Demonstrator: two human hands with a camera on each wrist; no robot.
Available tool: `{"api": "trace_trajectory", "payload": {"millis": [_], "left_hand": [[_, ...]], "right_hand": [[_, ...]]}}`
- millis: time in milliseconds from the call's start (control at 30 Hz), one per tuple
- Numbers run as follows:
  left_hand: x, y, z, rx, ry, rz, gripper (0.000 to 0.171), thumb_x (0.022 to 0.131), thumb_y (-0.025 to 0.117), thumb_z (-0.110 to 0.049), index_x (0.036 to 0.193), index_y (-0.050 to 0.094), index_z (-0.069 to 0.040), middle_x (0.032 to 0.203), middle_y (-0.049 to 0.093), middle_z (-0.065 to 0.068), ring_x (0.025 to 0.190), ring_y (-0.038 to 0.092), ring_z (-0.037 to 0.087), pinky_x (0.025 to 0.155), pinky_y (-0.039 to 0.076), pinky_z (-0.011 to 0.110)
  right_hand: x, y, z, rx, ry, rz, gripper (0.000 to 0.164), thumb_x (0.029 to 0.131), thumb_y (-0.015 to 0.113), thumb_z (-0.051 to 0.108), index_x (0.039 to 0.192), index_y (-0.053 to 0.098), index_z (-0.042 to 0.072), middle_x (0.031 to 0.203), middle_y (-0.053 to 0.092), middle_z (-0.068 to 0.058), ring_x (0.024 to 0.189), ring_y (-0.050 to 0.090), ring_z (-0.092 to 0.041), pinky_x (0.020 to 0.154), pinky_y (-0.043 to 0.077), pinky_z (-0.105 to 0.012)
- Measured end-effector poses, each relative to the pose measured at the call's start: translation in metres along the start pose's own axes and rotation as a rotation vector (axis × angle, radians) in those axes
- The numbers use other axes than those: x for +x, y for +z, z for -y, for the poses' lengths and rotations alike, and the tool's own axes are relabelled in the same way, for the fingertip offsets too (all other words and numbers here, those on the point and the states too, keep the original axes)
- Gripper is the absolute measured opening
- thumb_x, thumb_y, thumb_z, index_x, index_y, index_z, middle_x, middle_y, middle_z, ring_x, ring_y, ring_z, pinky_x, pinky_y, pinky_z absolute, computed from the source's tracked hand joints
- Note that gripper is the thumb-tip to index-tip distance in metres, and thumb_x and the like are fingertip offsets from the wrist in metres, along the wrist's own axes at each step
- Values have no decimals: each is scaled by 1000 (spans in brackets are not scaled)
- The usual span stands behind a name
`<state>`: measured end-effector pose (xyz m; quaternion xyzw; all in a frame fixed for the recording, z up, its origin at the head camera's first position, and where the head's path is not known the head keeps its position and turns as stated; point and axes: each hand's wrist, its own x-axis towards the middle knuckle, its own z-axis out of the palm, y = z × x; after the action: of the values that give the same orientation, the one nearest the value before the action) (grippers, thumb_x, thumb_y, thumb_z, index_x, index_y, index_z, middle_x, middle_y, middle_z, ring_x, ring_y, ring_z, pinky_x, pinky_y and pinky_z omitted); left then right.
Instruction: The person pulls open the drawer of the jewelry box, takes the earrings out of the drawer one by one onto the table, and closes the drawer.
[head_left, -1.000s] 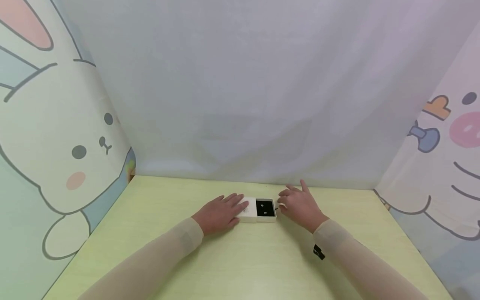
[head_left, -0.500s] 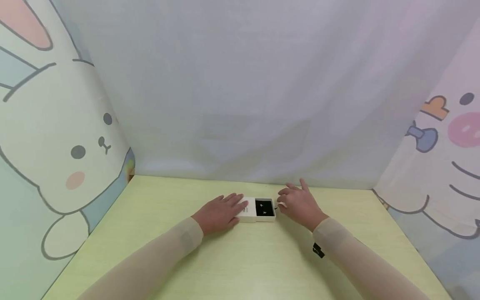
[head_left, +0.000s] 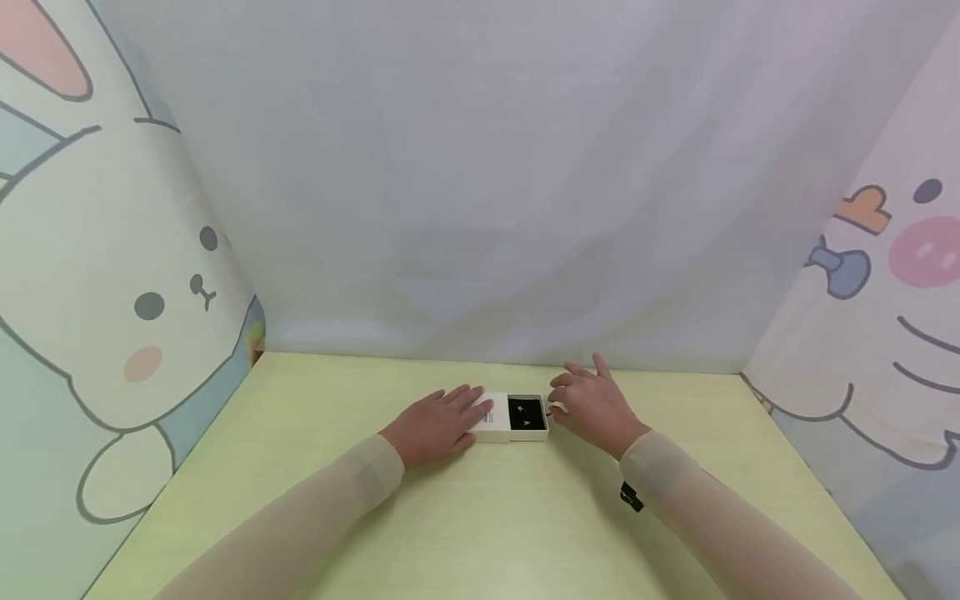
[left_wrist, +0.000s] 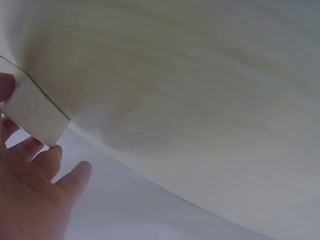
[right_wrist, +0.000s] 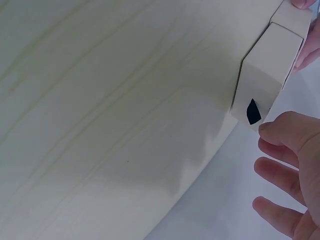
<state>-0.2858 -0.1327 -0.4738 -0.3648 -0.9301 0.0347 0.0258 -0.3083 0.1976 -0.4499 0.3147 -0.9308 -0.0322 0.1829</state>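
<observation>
On the table lies a small white slide-out box (head_left: 492,419), printed on top. Its drawer (head_left: 547,427) sticks out to the right. Inside the drawer is a black insert (head_left: 527,412) bearing two small light star-like shapes. My left hand (head_left: 433,427) grips the box's left part, fingers over the top and thumb on the near side. My right hand (head_left: 594,411) is by the drawer's right end, fingers loosely bent. In the right wrist view, a fingertip (right_wrist: 267,131) is at the drawer's end, beside a black pull tab (right_wrist: 253,111) that stands free.
The pale wood-grain table (head_left: 480,525) reaches back to a plain light curtain (head_left: 480,208). Cloth walls with a printed rabbit (head_left: 135,250) and a pink-nosed figure (head_left: 885,308) flank it. A black strap or clip (head_left: 632,497) hangs under the right sleeve.
The head view has shifted slightly. Both hands, the box and its drawer keep practically the same positions relative to each other.
</observation>
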Motion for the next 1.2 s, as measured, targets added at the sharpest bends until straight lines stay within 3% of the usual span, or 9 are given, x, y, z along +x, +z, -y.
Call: {"api": "trace_trajectory", "payload": {"millis": [467, 667, 833, 1000, 1200], "left_hand": [[1, -2, -2, 7, -1, 9, 65, 124, 58, -42, 184, 44, -20, 191, 46, 10, 177, 49, 32, 141, 51, 54], [2, -1, -2, 5, 0, 7, 64, 124, 58, -41, 183, 45, -19, 191, 47, 10, 177, 49, 32, 141, 51, 53], [2, 1, -1, 11, 8, -13, 64, 124, 60, -39, 182, 47, -18, 189, 49, 11, 175, 51, 33, 139, 53, 53], [1, 1, -2, 12, 6, -19, 64, 123, 61, -39, 182, 47, -19, 189, 50, 11, 175, 52, 33, 139, 54, 53], [1, 1, -1, 26, 5, -23, 64, 123, 61, -41, 182, 48, -19, 189, 51, 10, 174, 53, 32, 137, 55, 52]], "right_hand": [[3, -1, 4, 6, -31, -31, 9, 95, 100, 18, 102, 94, 17, 122, 91, -4, 135, 82, -39, 132, 50, -80], [3, -1, 6, 22, -32, -37, 7, 97, 97, 20, 101, 94, 16, 121, 91, -4, 120, 85, -30, 122, 63, -66], [4, -1, 7, 31, -27, -43, 5, 98, 95, 20, 101, 94, 16, 121, 92, -5, 119, 85, -30, 113, 67, -60], [6, 2, 8, 63, 6, -38, 6, 99, 95, 23, 102, 94, 17, 130, 90, -6, 124, 84, -34, 113, 67, -61], [9, 6, 8, 176, 86, 7, 9, 101, 94, 27, 105, 95, 18, 141, 87, -10, 135, 81, -39, 121, 63, -65]]}}
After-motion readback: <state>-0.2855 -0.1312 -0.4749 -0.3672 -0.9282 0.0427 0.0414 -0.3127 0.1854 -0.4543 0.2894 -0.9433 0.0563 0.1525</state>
